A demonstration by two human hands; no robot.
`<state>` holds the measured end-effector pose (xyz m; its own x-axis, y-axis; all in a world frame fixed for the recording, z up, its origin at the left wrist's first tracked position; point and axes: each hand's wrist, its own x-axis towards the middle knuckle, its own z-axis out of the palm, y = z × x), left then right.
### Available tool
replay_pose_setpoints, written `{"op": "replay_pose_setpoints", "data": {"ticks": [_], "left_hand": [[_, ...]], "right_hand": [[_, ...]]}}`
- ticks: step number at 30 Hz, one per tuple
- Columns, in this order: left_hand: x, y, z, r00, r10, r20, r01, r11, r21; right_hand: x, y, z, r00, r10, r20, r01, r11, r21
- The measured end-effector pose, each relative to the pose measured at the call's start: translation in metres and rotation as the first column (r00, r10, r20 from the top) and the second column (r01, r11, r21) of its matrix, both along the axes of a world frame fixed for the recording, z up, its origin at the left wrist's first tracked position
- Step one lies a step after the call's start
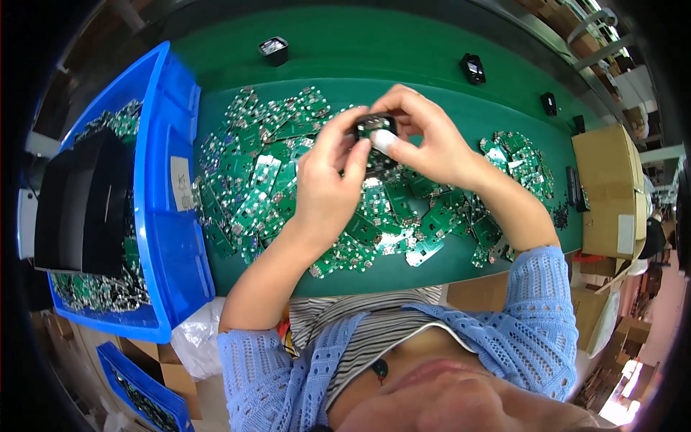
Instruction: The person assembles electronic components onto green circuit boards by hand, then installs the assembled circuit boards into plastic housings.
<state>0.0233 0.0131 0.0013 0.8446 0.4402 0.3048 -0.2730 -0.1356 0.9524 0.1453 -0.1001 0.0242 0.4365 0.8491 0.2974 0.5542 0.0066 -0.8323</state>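
Observation:
Over the middle of the green work surface (439,270), both hands hold a small black plastic housing (376,124) with silvery parts showing in its open top. My left hand (325,176) grips its left side, thumb and fingers closed on it. From the right, my right hand (435,140) holds the other side, its thumb, with a white cover on the tip, pressing at the opening. Fingers hide much of the housing. Beneath and around the hands lies a spread of loose green circuit boards (266,194); a smaller heap of boards (522,162) is to the right.
At left stands a blue bin (169,245) of boards with a black box (68,209) in it. Black housings (273,52) sit along the far green strip (374,43). A cardboard box (608,187) and a dark narrow part (574,189) are at the right end.

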Motion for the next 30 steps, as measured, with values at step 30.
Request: {"op": "replay_pose_setpoints", "data": {"ticks": [30], "left_hand": [[0.000,-0.002,-0.004,0.999,-0.017,-0.038,0.012,0.993,-0.114]], "right_hand": [[0.042,-0.028,0.009,0.767,-0.020,0.642,0.149,0.978,-0.147]]}}
